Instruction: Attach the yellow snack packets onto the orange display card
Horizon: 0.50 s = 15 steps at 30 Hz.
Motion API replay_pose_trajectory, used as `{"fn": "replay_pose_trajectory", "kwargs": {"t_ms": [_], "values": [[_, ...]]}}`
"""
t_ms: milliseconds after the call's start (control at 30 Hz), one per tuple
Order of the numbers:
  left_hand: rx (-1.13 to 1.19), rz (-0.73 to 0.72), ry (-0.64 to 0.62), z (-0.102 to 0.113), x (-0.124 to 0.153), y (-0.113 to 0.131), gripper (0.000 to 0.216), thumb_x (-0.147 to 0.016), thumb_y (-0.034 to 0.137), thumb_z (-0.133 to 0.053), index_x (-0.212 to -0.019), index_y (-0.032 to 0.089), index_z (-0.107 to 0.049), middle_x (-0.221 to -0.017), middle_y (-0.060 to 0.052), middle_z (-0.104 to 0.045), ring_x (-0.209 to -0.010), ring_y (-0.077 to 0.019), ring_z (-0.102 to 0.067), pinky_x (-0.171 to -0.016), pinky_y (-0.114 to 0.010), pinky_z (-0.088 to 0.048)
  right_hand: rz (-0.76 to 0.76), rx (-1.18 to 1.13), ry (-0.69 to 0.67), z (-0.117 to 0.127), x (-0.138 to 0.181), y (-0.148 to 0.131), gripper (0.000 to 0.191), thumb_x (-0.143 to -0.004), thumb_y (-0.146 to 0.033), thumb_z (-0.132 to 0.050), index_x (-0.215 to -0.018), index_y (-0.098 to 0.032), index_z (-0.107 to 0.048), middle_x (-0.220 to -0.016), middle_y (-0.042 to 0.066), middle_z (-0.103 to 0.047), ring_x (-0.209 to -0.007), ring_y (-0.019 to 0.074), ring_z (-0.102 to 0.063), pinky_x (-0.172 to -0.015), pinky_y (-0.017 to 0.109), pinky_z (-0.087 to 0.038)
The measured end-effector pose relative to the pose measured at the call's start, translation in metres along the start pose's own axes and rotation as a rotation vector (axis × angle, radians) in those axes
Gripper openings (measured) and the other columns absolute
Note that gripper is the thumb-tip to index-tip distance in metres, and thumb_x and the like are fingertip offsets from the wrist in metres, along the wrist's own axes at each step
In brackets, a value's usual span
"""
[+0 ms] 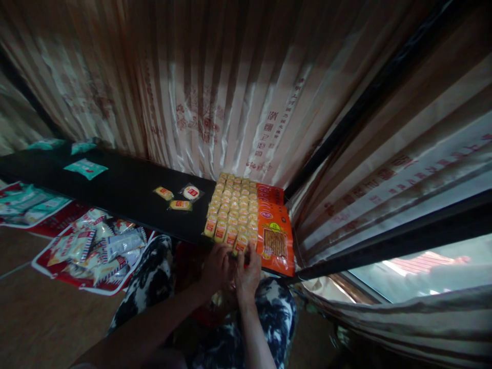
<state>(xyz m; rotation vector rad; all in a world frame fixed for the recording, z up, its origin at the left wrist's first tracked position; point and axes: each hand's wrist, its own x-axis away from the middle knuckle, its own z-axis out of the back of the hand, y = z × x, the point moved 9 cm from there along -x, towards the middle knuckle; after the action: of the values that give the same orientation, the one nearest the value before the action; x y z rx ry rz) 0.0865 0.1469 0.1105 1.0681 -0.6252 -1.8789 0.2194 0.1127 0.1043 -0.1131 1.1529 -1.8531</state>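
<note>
Rows of small yellow snack packets (232, 207) lie packed together on a black ledge (126, 189), partly on top of orange snack bags (275, 241). My left hand (216, 266) and my right hand (248, 271) meet at the near edge of the rows, fingers curled and pinching around a packet in the front row (241, 245). Exactly which hand grips it is hard to make out in the dim light. Three loose packets (180, 197) lie on the ledge to the left of the rows.
Striped satin curtains (200, 87) hang behind and to the right of the ledge. A red-and-white bag of wrapped snacks (92, 251) lies on the floor at left. Teal packets (85, 168) rest farther left on the ledge. My patterned trousers (269, 318) are below.
</note>
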Motion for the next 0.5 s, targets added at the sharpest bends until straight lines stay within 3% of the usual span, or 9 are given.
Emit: {"fn": "replay_pose_trajectory", "kwargs": {"t_ms": [267,367,500], "values": [[-0.354,0.128,-0.094,-0.008,-0.007,-0.019,0.037,-0.082,0.02,-0.05,-0.119,0.02,-0.046,-0.123,-0.01,-0.05,-0.111,-0.0213,-0.054,-0.083,-0.031,-0.053,0.031,0.028,0.029,0.0,-0.003,-0.004,0.051,-0.088,-0.045,-0.037,-0.121,-0.011,-0.054,-0.11,0.016,-0.061,-0.101,0.0255,-0.054,-0.09,0.041,-0.04],[-0.399,0.116,-0.124,-0.013,-0.009,-0.025,0.041,-0.083,0.019,-0.048,-0.123,0.017,-0.043,-0.125,-0.012,-0.051,-0.115,-0.0225,-0.053,-0.088,-0.033,-0.051,0.034,0.031,0.027,-0.001,-0.003,-0.003,0.05,-0.088,-0.045,-0.037,-0.12,-0.01,-0.054,-0.109,0.017,-0.061,-0.101,0.0251,-0.055,-0.089,0.039,-0.041],[-0.361,0.098,-0.067,-0.014,-0.011,-0.033,0.042,-0.086,0.018,-0.042,-0.127,0.014,-0.04,-0.125,-0.014,-0.053,-0.119,-0.0225,-0.051,-0.096,-0.036,-0.048,0.053,0.032,0.04,-0.001,-0.003,-0.004,0.048,-0.088,-0.043,-0.037,-0.118,-0.01,-0.054,-0.109,0.016,-0.061,-0.1,0.0246,-0.055,-0.089,0.039,-0.042]]}}
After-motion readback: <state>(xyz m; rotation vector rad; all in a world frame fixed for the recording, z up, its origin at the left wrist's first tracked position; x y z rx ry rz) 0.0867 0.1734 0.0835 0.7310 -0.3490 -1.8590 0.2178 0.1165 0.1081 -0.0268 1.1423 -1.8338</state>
